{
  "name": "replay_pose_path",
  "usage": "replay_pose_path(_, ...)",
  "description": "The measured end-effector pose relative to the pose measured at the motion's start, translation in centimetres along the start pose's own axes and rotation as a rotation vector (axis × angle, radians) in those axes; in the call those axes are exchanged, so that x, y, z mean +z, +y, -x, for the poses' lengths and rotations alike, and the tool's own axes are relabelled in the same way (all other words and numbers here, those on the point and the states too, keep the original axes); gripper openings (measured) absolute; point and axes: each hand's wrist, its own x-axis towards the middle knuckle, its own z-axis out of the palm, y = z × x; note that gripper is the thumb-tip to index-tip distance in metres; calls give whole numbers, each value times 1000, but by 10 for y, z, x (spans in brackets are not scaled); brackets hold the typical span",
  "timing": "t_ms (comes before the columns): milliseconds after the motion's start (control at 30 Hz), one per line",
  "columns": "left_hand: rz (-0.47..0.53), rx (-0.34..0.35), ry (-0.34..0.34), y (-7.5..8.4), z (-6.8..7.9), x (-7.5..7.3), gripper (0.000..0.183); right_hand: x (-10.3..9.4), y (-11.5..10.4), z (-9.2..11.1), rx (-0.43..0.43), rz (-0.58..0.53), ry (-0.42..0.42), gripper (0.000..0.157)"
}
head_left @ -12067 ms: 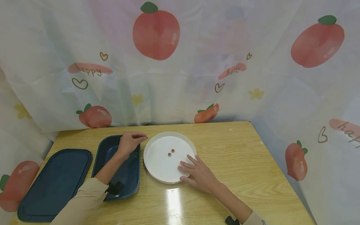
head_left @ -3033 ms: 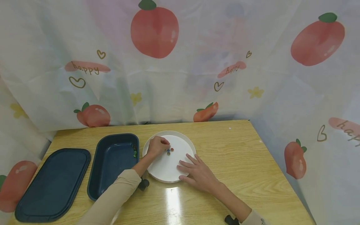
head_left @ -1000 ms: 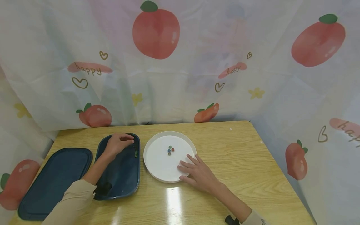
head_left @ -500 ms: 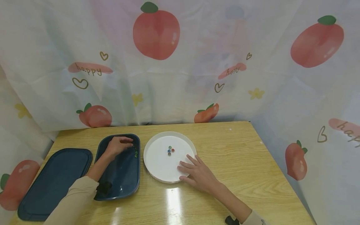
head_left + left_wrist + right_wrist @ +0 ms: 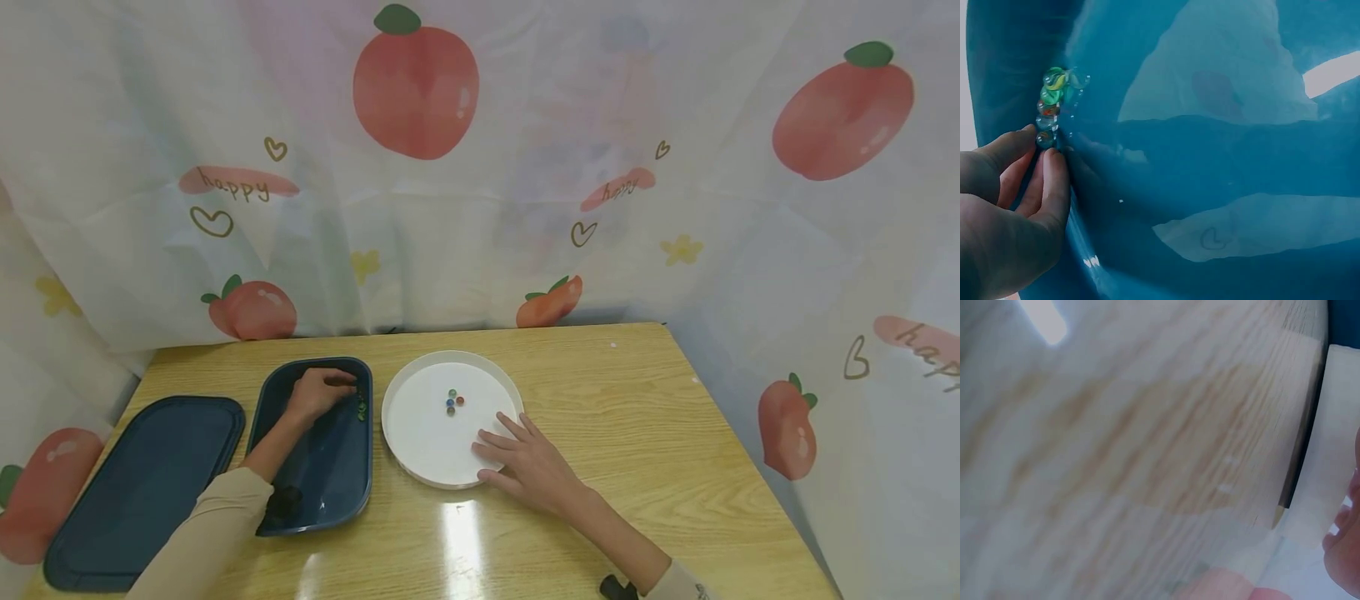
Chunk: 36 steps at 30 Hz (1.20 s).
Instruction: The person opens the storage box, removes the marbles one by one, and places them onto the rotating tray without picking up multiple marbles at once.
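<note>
My left hand reaches into the dark blue tub. In the left wrist view, its thumb and fingertips pinch the nearest glass marble, at the end of a row along the tub's wall. Beyond it in the row are a reddish marble and green marbles. On the round white tray lie several marbles close together, among them a red marble and a blue marble. My right hand rests at the tray's right rim with its fingers spread.
A flat dark blue lid lies left of the tub. All stand on a wooden table, whose right edge slopes toward the front. A printed curtain hangs behind the table.
Two marbles, including the blue one, have joined the red and brown ones on the tray. My left hand has gone back from the tray into the tub. The right hand stays put.
</note>
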Motion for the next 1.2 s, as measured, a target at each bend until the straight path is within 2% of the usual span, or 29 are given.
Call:
replay_pose_path(333,-58,23,62,-4,-4,7,17,0,-1,0,3,1,-4,48)
replay_pose_path(567,-70,62,89,-3,-4,6,14,0,-1,0,1,0,-2,48)
replay_pose_path(767,-56,57,93,-2,-2,3,14,-1,-1,0,8,-3,-12,48)
replay_pose_path(967,-1,57,95,4,4,-8,16,0,-1,0,-1,-1,3,47)
replay_pose_path(1200,136,28,64,14,13,-25,25,0,-1,0,1,-5,4,48)
